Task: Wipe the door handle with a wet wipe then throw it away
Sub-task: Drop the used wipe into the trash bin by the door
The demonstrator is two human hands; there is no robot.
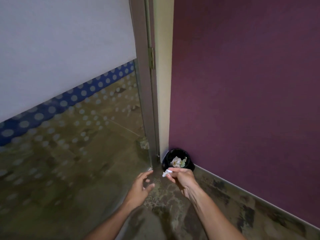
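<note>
Wipe [165,172] pinched in right hand [181,179] over corner bin [190,166]; left hand [141,185] spread.

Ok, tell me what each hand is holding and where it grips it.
The right hand pinches a crumpled white wet wipe at its fingertips, near the small black bin. The left hand is open, holding nothing.

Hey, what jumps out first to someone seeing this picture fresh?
The big purple wall filling the right side. Then the small black bin in the corner at its foot, already holding crumpled paper, with the right hand pinching a white wipe just short of it. The left hand hangs open and empty beside it.
</note>
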